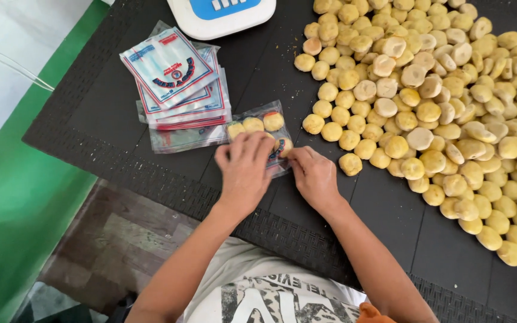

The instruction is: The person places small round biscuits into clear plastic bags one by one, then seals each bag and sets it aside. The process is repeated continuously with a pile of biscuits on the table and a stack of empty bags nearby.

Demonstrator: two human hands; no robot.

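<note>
1. Currently, left hand (pixel 245 169) and right hand (pixel 313 173) are both pinching a clear pouch (pixel 264 133) at frame centre; yellow biscuits are showing inside it.
2. Filling seems to be nearing its end; closing the open edge is likely calling for even pressure.
3. Loose biscuit heap (pixel 432 113) is lying right; empty pouches (pixel 178 84) are lying upper left on the dark table (pixel 103 119).

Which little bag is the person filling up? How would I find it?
Start at the dark table and find the stack of flat printed bags left of the big heap of yellow cookies. Just right of that stack, under both hands, lies a clear bag. It alone already has cookies inside.
</note>
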